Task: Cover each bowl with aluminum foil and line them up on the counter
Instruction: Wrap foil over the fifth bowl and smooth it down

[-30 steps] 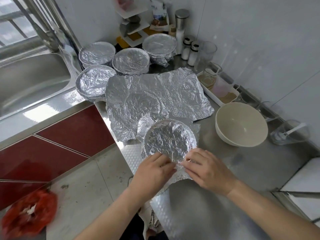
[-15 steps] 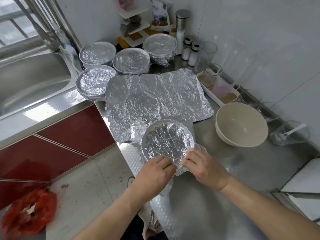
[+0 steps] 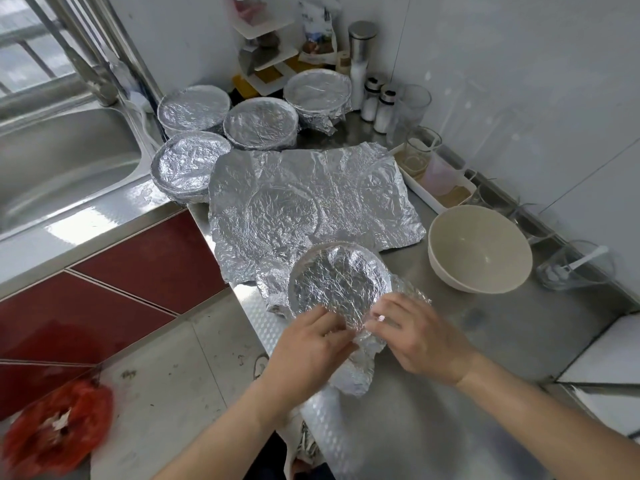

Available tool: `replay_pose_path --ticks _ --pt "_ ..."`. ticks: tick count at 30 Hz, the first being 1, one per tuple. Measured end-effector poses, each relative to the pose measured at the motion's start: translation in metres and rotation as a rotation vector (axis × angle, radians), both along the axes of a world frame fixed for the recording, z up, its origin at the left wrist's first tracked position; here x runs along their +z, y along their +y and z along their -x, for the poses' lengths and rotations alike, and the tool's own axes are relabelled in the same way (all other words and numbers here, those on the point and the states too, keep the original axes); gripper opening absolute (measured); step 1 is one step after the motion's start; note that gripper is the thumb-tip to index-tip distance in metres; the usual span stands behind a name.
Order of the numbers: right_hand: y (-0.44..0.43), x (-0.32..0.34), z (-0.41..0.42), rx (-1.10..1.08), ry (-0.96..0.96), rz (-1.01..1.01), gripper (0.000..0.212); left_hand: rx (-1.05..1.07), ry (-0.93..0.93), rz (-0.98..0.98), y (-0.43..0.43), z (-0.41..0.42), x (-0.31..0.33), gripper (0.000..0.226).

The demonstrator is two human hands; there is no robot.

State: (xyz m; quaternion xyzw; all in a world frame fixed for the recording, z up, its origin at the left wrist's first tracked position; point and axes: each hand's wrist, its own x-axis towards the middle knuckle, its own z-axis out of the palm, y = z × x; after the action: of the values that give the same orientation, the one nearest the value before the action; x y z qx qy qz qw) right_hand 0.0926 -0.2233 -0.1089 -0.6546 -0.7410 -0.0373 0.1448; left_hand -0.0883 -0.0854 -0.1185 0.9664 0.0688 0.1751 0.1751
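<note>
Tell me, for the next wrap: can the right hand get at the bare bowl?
Probably yes. The bare bowl sits beyond the right hand with bare counter between, though that hand now pinches foil.

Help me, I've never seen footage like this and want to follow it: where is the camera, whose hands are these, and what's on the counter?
There is no machine here: a person works bare-handed, and the one picture comes from a camera on their head, looking down. The left hand and right hand pinch the foil edge at the near rim of a half-wrapped bowl on the steel counter. Behind it lies a crumpled foil sheet, then four foil-covered bowls near the sink. One bare bowl sits to the right, uncovered.
</note>
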Motion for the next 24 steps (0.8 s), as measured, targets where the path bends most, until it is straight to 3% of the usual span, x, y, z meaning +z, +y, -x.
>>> replay_pose_path --ticks 7,12,24 --pt "0.001 -0.007 0.016 0.004 0.059 -0.014 0.004 -0.044 -0.022 -0.074 -0.001 -0.003 -0.009 0.021" --pt "0.006 -0.012 0.015 0.007 0.034 -0.058 0.019 -0.04 -0.058 -0.151 -0.007 -0.015 -0.008 0.027" --pt "-0.008 -0.017 -0.016 -0.05 0.077 -0.044 0.012 0.026 0.043 -0.014 -0.005 -0.003 -0.001 0.025"
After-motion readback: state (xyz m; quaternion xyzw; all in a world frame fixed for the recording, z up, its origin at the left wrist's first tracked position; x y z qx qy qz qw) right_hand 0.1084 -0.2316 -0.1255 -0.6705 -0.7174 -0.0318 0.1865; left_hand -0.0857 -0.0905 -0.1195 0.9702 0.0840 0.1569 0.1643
